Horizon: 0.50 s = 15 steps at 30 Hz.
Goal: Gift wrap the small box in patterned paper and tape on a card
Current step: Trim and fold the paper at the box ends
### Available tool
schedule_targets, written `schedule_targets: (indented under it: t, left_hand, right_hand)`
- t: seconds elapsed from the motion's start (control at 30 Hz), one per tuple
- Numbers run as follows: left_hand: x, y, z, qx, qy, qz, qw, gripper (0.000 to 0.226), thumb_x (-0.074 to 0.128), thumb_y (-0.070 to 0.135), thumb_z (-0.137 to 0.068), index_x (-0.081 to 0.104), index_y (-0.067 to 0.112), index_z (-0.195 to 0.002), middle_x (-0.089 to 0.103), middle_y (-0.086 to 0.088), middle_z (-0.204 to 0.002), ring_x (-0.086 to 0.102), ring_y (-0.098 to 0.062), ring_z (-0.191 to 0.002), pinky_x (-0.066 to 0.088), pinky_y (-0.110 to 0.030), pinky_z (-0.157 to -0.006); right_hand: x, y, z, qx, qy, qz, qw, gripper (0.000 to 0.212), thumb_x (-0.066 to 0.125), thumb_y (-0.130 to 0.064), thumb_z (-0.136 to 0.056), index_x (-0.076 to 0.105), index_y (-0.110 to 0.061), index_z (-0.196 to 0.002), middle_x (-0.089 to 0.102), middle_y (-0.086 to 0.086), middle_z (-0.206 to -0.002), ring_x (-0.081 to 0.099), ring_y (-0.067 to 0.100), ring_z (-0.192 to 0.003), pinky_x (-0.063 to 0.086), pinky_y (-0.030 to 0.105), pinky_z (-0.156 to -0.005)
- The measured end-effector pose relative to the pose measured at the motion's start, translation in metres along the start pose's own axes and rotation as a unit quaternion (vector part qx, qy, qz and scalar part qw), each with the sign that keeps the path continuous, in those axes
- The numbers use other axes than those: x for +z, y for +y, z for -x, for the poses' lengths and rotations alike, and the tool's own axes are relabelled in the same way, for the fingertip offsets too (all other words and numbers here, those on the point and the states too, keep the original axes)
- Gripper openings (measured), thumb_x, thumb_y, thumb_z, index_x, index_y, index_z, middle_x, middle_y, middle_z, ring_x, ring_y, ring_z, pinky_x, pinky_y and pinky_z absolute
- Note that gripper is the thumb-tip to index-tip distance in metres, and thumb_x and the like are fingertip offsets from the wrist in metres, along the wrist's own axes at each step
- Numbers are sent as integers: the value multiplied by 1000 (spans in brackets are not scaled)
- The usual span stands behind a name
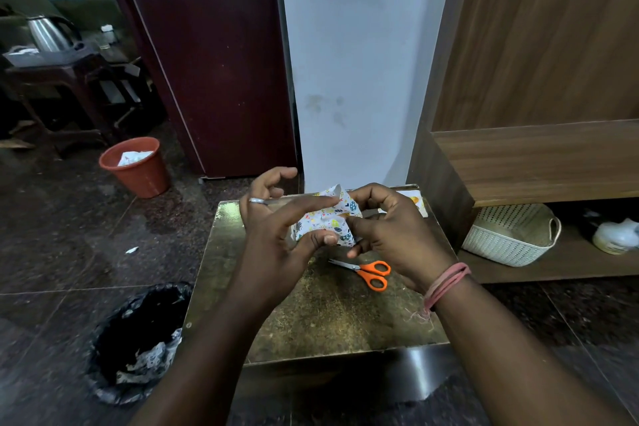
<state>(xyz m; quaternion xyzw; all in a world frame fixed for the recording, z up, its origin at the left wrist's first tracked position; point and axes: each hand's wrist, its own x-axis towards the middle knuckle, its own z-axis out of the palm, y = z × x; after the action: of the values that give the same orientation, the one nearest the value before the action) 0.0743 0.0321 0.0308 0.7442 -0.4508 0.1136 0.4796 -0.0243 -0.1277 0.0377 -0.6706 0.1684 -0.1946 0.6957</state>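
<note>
While both hands hold the paper-covered small box (326, 218) above the counter (332, 315), left hand (276, 228) pinching, right hand (387, 228) gripping, one end looks unfolded; no card shows.

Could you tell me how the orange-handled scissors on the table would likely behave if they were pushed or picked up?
The scissors lie flat on the table, so they would probably slide, not roll or tip. They look small with plastic loop handles, so likely light and stiff. The blades appear nearly closed, though they might swing open if lifted by one loop.
</note>
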Motion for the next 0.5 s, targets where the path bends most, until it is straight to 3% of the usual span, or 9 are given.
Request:
schedule_targets:
  t: [0.13, 0.37, 0.5]
  left_hand:
    - [-2, 2, -2, -3, 22, 36, 999, 41, 87, 30, -72, 65, 36, -107, 35, -7, -147, 41, -23, -133, 34, -27, -111]
    - [1, -7, -2, 9, -42, 11, 999, 28, 79, 35, -82, 73, 47, -107, 39, 11, -159, 33, -18, -142, 21, -14, -113]
    - [1, -12, -1, -14, -57, 17, 998, 16, 77, 39, -84, 72, 35, -98, 46, 15, -152, 39, -17, -141, 26, -14, -110]
  right_hand:
    - [1, 2, -2, -1, 0, 1, 1000, 14, 69, 4, -91, 68, -8, -98, 72, 16, -97, 63, 24, -51, 56, 31, -49]
    - [1, 3, -2, -30, 4, 31, 999, 13, 71, 0, -90, 69, -8, -99, 72, 13, -98, 64, 40, -60, 59, 49, -58]
    - [3, 3, -2, -38, 2, 42, 998, 13, 71, 1, -90, 68, -8, -100, 73, 10, -94, 63, 32, -55, 59, 52, -59]
